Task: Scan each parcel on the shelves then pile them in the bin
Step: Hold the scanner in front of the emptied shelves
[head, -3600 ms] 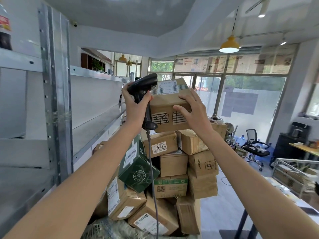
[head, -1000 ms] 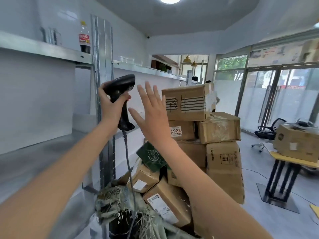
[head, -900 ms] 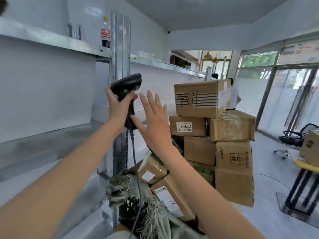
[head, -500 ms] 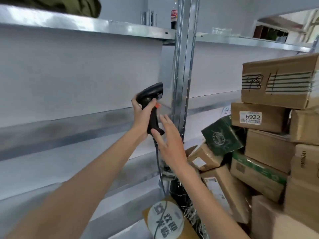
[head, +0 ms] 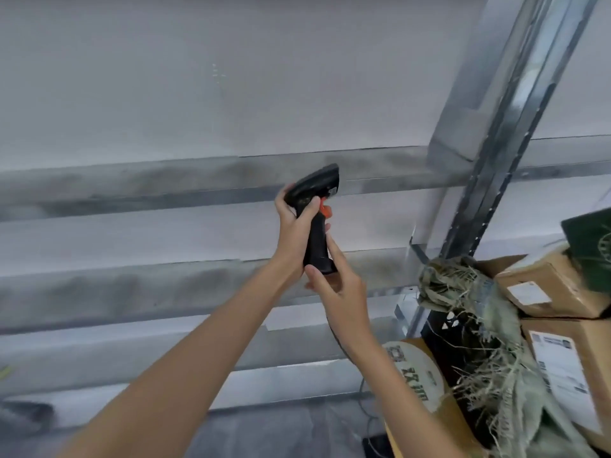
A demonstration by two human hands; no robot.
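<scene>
while the left hand [head: 294, 226] grips the scanner [head: 316, 215] and the right hand [head: 337, 285] takes its bottom end, both should hold tight, because parcels [head: 545, 285] wait in the bin [head: 443, 328] nearby.

Behind the shelving you face a plain white wall [head: 205, 77]. At your lower right a frayed green netting [head: 476, 325] hangs in ragged strands — just left of it sits a cardboard piece with a round white printed sticker [head: 416, 375].
</scene>
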